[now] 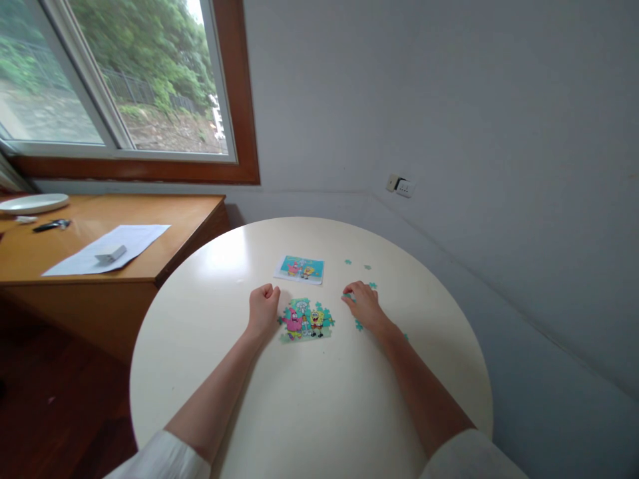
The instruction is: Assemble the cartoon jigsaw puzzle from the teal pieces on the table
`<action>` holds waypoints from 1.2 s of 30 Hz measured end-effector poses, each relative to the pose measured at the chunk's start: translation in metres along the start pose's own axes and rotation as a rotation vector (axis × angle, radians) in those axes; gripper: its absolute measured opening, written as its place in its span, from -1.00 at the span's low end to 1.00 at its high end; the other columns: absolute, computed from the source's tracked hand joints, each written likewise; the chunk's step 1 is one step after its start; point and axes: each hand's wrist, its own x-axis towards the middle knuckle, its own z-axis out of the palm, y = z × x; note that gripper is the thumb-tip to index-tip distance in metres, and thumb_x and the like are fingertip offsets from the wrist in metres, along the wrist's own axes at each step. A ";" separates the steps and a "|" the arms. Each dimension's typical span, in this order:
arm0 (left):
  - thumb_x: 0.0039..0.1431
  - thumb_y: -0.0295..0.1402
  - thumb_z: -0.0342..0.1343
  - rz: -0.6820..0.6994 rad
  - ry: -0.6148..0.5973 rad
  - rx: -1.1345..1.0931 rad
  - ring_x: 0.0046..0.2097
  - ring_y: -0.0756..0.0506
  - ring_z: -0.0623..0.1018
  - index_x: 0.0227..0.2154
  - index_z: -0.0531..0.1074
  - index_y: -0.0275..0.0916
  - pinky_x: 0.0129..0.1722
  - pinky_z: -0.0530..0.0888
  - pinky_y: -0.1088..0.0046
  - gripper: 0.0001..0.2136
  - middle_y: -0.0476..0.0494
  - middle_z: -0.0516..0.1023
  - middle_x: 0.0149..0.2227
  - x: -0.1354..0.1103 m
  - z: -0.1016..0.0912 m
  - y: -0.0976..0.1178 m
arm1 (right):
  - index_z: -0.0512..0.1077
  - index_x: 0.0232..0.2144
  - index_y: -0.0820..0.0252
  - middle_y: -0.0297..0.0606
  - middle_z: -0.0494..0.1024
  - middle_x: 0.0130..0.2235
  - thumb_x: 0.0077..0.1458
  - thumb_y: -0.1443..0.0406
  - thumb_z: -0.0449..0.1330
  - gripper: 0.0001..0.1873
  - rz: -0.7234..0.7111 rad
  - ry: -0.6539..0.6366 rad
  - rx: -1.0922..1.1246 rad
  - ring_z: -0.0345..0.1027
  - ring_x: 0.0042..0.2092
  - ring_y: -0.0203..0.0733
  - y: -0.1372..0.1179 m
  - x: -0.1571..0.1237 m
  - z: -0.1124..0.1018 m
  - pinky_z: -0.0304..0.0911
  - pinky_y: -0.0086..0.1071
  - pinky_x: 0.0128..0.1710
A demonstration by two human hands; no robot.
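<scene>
A partly joined jigsaw puzzle [304, 321] with cartoon figures on a teal ground lies flat on the round table [309, 412]. Just left of it, my left hand [263, 310] rests as a closed fist, and nothing shows in it. My right hand [365, 305] is to the right of the puzzle, thumb and fingers closed on a small teal puzzle piece [348, 296], mostly covered by the fingertips. Loose pieces lie around that hand, one piece [359, 325] below it and another [373, 285] above. Behind the puzzle lies a reference picture card [302, 269] with the same figures.
More loose pieces [348, 261] lie toward the table's back right. A wooden desk [194, 226] on the left holds a paper sheet [134, 238], a small white box [110, 253], a black object [52, 225] and a white plate [34, 203]. Walls stand behind and right.
</scene>
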 end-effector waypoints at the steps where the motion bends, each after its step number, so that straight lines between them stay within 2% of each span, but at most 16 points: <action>1: -0.08 -0.36 -0.06 0.001 0.000 0.000 -0.57 0.10 -0.05 -0.71 -0.16 -0.21 -0.58 -0.05 0.53 -0.66 0.11 -0.16 -0.66 0.000 0.000 0.000 | 0.37 -0.36 0.16 -0.24 0.43 -0.23 -0.02 0.32 0.11 -0.90 -0.012 0.010 0.011 0.24 -0.15 -0.15 0.001 0.000 0.001 0.00 -0.29 -0.19; 6: -0.08 -0.34 -0.05 -0.005 0.002 -0.011 -0.57 0.09 -0.06 -0.71 -0.16 -0.21 -0.58 -0.06 0.53 -0.66 0.11 -0.16 -0.66 0.000 0.000 -0.001 | 0.35 -0.43 0.18 -0.30 0.44 -0.37 -0.05 0.36 0.11 -0.95 -0.105 0.049 0.130 0.28 -0.28 -0.23 0.007 0.002 0.001 0.06 -0.30 -0.21; 10: -0.09 -0.34 -0.05 -0.018 0.009 -0.033 -0.57 0.09 -0.06 -0.72 -0.15 -0.21 -0.58 -0.07 0.53 -0.66 0.11 -0.17 -0.67 0.000 0.000 0.000 | 0.36 -0.48 0.18 -0.32 0.43 -0.43 -0.06 0.35 0.07 -0.93 -0.145 0.097 0.300 0.28 -0.39 -0.28 0.009 0.002 -0.003 0.17 -0.37 -0.30; 14: -0.10 -0.34 -0.04 -0.017 0.005 -0.034 -0.57 0.09 -0.06 -0.72 -0.15 -0.21 -0.58 -0.06 0.53 -0.66 0.11 -0.16 -0.67 0.000 0.000 0.000 | 0.40 -0.42 0.15 -0.31 0.49 -0.40 -0.07 0.25 0.08 -0.85 -0.051 0.188 0.519 0.34 -0.36 -0.26 0.006 0.001 -0.005 0.23 -0.35 -0.27; 20: -0.10 -0.33 -0.04 -0.021 0.004 -0.024 -0.57 0.09 -0.05 -0.73 -0.15 -0.21 -0.57 -0.06 0.52 -0.66 0.11 -0.16 -0.67 0.000 0.000 0.002 | 0.43 -0.36 0.22 -0.24 0.51 -0.42 -0.10 0.09 0.08 -0.65 0.105 0.189 0.837 0.36 -0.46 -0.27 0.008 0.004 0.002 0.31 -0.33 -0.41; 28: -0.12 -0.33 -0.04 -0.038 0.006 -0.049 -0.57 0.09 -0.05 -0.72 -0.15 -0.21 -0.57 -0.07 0.52 -0.66 0.11 -0.16 -0.67 -0.002 0.000 0.004 | 0.41 -0.29 0.24 -0.18 0.52 -0.35 -0.14 0.06 0.14 -0.58 0.137 0.192 0.955 0.44 -0.39 -0.23 0.013 0.007 0.012 0.37 -0.29 -0.34; 36: -0.09 -0.34 -0.05 -0.010 0.008 -0.032 -0.57 0.09 -0.06 -0.73 -0.15 -0.21 -0.57 -0.07 0.52 -0.66 0.11 -0.16 -0.67 0.000 0.001 0.000 | 0.43 -0.30 0.23 -0.18 0.53 -0.34 -0.14 0.10 0.14 -0.62 0.141 0.186 0.964 0.43 -0.39 -0.23 0.012 0.006 0.010 0.37 -0.29 -0.35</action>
